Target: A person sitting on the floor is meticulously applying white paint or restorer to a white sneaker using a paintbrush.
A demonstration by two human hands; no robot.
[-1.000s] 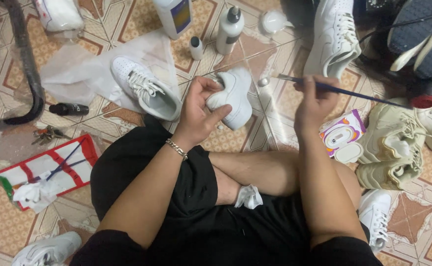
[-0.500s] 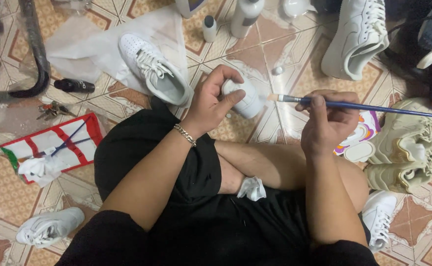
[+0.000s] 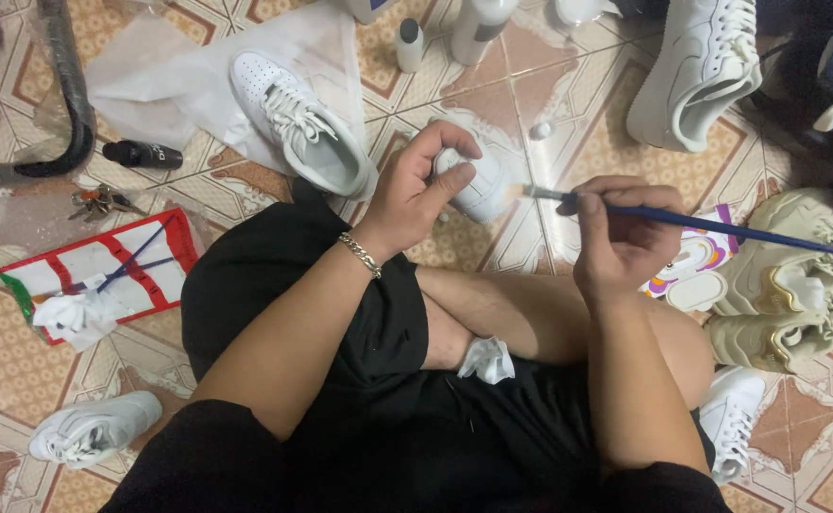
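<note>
Brush handle [image 3: 720, 226] beyond right edge

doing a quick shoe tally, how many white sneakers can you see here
5: one in the left hand, being brushed; one on the white sheet; one top right; one bottom left; one by the right knee. Others may be hidden.

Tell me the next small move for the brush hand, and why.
Probably ease the brush slightly left so its tip meets the white shoe: the right hand holds the tip right at the shoe's edge, and the left hand grips the shoe, presenting that side.
</note>
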